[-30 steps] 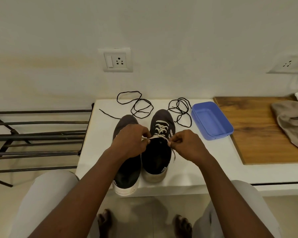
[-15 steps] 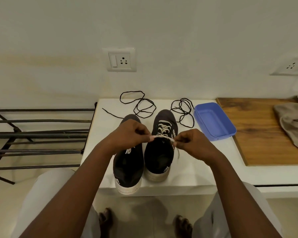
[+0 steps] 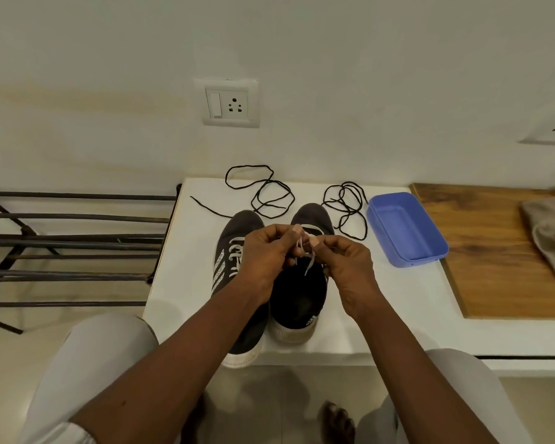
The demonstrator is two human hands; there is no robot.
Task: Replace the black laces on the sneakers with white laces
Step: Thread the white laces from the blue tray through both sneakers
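Hands: left hand and right hand each pinch the white lace, pressed close.
Lie: directly above right sneaker (long axis running away); knot probably forming.

Dark grey sneakers carry white laces and pale stripes; black laces lie behind them; right of the sneakers, a blue tray and brown wood-grain board.

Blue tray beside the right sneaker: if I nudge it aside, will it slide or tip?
The blue tray looks like empty thin plastic, so probably light. Low and wide, it should slide rather than tip. It straddles the wooden board edge, so it may catch.
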